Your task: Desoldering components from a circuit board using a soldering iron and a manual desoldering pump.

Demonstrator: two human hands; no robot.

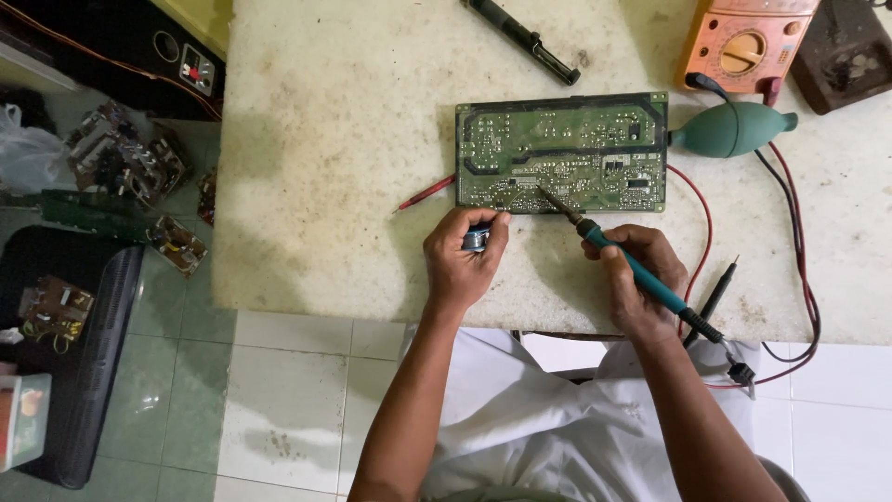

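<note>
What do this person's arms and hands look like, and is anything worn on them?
Both forearms are bare from elbow to wrist. The left hand and right hand wear no gloves, and no rings, watch or bracelet show. The only clothing visible is a white garment below the arms.

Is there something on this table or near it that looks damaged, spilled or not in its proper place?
Yes, beside the table. Several loose circuit boards lie scattered on the floor tiles at the left, not on the table. The tabletop is stained and speckled. The green board lies flat and straight, and nothing looks spilled.
</note>
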